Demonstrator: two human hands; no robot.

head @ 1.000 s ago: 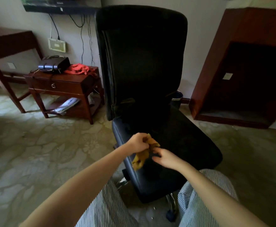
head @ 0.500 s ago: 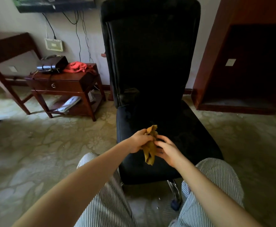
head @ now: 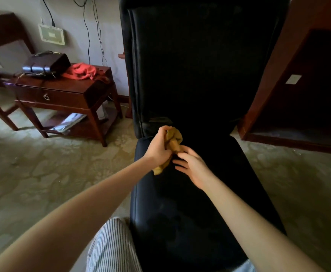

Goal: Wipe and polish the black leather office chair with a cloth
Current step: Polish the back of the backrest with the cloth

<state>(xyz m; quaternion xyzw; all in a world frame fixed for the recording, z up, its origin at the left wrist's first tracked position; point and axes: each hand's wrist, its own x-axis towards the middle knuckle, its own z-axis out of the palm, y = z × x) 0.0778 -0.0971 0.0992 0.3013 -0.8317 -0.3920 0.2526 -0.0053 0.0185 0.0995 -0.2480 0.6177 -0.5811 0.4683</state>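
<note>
arms: left forearm (head: 101,197) and right forearm (head: 239,213) were seen bare along their whole visible length | hands: left hand (head: 157,148) and right hand (head: 192,167) were seen bare | legs: pale trousers (head: 111,246) with thin dark pinstripes were worn, shown at both knees

— What is carried by the desk (head: 66,94)?
— A dark bag (head: 46,63) and a crumpled red fabric (head: 82,72) are laid side by side on top; papers (head: 70,121) are kept on its lower shelf.
— And behind it?
— Cables (head: 87,36) are hung down the wall.
</note>
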